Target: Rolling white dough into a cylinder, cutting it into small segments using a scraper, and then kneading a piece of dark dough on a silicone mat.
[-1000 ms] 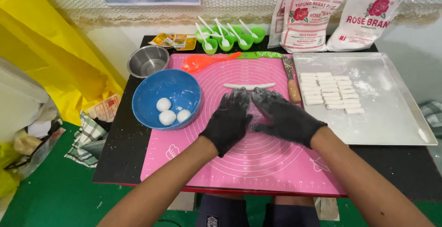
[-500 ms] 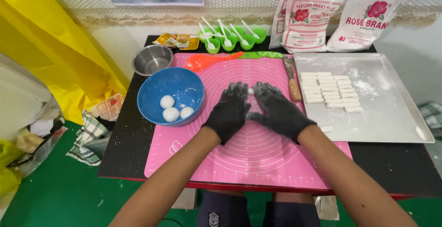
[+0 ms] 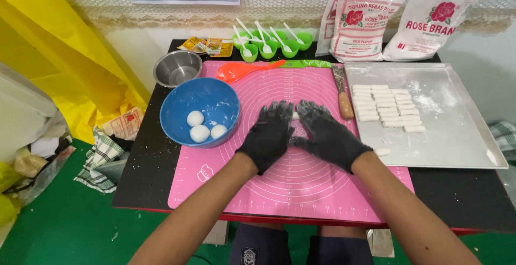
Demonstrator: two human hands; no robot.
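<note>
Dough under inspection: a thin white dough rope [image 3: 294, 115] lies on the pink silicone mat [image 3: 301, 184], almost wholly covered by my two gloved hands. Only a short white bit shows between the fingertips. My left hand [image 3: 269, 134] and right hand [image 3: 328, 135] lie flat and side by side on it, palms down, fingers spread; neither grip closes round anything, they only press.

Handling judgement: the rope is light, soft and easily deformed, likely tacky where unfloured. It would stretch or tear if lifted by one end, so I would take it from beneath at several places along its length, or work it with flat palms.

Hidden or unclear: the rope's full length, thickness and evenness cannot be read beneath the gloves. It appears unbroken, but I cannot confirm this.

Surroundings: blue bowl [image 3: 174, 115] with three white dough balls [image 3: 199, 133] to the left; metal tray [image 3: 462, 136] with rows of cut white pieces [image 3: 384, 108] to the right; a wooden-handled knife [image 3: 343, 99] between mat and tray.
</note>
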